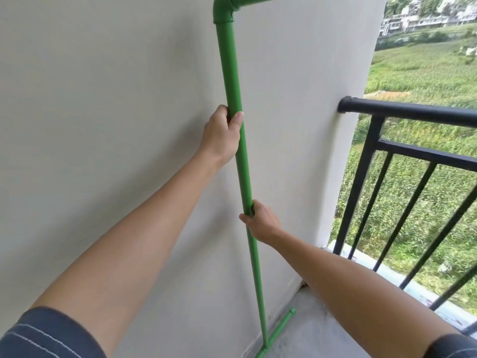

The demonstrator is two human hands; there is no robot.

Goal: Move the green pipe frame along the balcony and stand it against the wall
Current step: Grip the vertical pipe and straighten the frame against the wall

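both hands, left grip (224,133) and right grip (260,223), clamp the green pipe frame (233,99) upright against the white wall (103,125), foot on the grey balcony floor (322,337).

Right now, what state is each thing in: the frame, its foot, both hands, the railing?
Green pipe frame: upright, close against the wall, held in both hands.
Foot bar: down on the balcony floor, along the wall's base.
Left hand: closed around the upright, higher up.
Right hand: closed around the upright, lower down.
Black railing: fixed to the wall, clear of the frame.
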